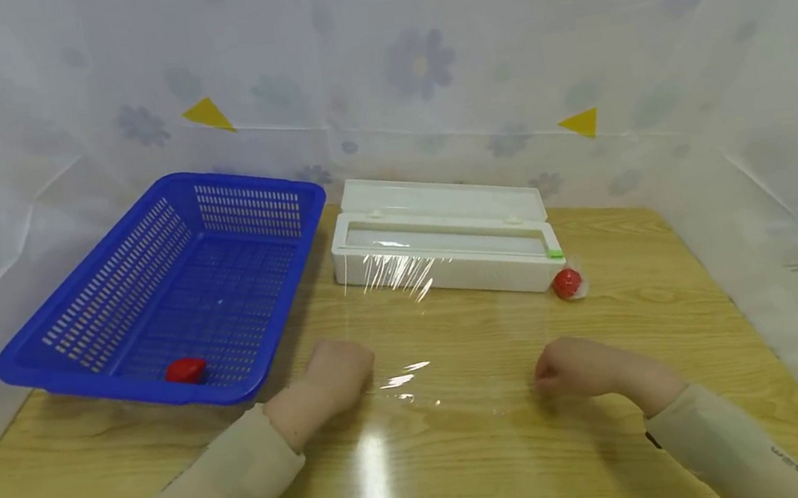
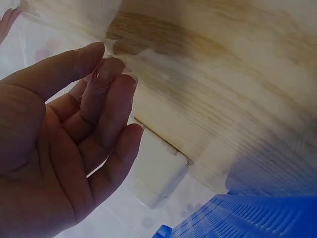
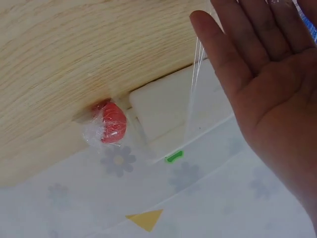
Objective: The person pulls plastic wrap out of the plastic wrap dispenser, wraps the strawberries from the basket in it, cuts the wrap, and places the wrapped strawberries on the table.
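A sheet of clear plastic wrap [image 1: 404, 380] stretches over the tabletop from a white wrap dispenser [image 1: 440, 271], whose lid stands open. My left hand [image 1: 332, 373] pinches the near left corner of the sheet. In the left wrist view, film clings around the thumb and fingertips [image 2: 110, 67]. The near right corner is held by my right hand [image 1: 587, 369]. The right wrist view shows the film's edge running taut from those fingers toward the dispenser; the thumb tip is mostly out of frame. Against the dispenser's right end lies a red object [image 3: 114, 123] wrapped in film.
A blue slotted basket [image 1: 264, 351] stands at the left, with a small red object [image 1: 185, 370] inside near its front. A green slider [image 1: 555, 254] sits on the dispenser's right end. A flowered curtain [image 1: 419, 53] closes the back and sides of the wooden table [image 1: 647, 292].
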Motion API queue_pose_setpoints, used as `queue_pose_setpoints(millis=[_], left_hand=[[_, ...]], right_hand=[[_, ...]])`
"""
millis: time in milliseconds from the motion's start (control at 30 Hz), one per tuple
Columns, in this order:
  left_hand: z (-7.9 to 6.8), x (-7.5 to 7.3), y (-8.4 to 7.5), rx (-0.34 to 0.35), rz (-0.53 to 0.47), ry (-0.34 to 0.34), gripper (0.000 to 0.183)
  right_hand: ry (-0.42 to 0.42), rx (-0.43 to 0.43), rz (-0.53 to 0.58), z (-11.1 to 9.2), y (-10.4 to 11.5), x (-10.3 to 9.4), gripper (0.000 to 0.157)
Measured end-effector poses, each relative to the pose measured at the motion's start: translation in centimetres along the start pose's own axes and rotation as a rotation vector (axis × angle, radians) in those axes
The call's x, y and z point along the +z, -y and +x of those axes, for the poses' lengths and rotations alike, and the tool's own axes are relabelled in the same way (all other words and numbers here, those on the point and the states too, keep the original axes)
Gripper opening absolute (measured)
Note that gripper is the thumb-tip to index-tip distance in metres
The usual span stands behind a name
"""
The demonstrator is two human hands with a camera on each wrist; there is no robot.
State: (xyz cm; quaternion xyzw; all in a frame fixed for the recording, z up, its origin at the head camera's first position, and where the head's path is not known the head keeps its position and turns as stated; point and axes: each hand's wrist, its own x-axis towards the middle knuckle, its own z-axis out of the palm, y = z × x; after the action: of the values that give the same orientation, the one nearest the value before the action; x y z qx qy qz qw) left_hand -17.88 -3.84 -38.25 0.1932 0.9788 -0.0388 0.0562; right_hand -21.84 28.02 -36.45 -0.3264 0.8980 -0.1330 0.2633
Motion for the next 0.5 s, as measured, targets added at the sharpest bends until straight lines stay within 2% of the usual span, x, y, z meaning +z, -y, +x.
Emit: queue_pose_setpoints(millis=[133,500], left_hand=[[0.0,0.0,-0.1,0.008,0.006,-0.007,0.018],[-0.5,-0.4,0.2,-0.022,-0.019,0.010,0.018]], right_hand=[[-0.006,-0.009,-0.026,0.0,0.2,0.2,0.017],[-0.002,-0.006,0.039,0.7,-1.4,2.1,0.024]])
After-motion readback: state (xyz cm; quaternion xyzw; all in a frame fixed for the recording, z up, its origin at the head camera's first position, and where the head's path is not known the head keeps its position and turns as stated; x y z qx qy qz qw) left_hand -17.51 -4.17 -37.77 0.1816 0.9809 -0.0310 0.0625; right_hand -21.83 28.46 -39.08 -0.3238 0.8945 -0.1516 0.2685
